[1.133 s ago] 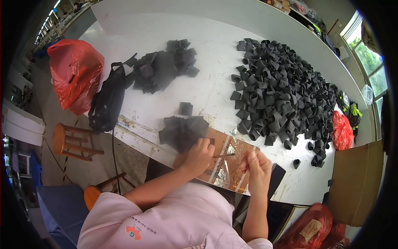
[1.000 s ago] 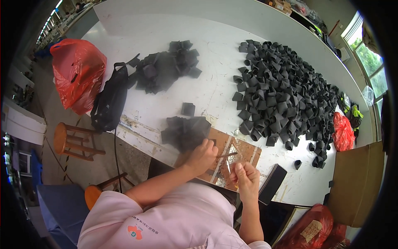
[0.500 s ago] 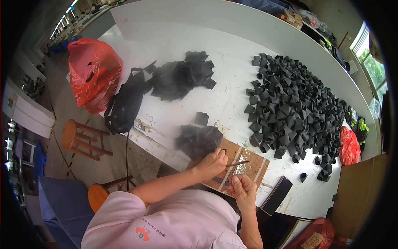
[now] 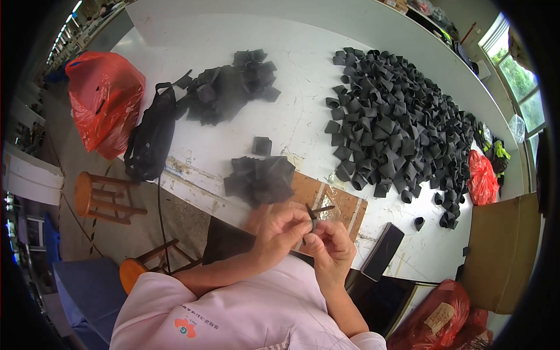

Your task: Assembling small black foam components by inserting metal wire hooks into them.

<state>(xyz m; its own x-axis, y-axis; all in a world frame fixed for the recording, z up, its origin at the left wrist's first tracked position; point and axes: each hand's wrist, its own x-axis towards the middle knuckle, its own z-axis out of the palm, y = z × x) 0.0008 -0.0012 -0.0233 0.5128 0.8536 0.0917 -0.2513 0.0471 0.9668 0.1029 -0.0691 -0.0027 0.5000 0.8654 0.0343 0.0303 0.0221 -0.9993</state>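
Observation:
My left hand and my right hand are close together over the near edge of a brown board. Between their pinched fingertips is a small, dark piece of fabric, mostly hidden by the fingers. A thin dark stick projects just beyond the fingertips, above the board; whether a hand holds it is unclear. The board has pale strips and a shiny wet-looking patch. Left of it is a small pile of flat black fabric pieces, with one small stack just behind.
A large heap of folded black loops covers the table's right side. More black pieces lie far left, beside a black bag and a red plastic bag. A dark phone-like slab lies near right; a wooden stool stands left.
My hands have come together, and the left has drawn back toward my body. A dark fabric piece now shows between them. The whole view has shifted, with the table appearing higher and further left.

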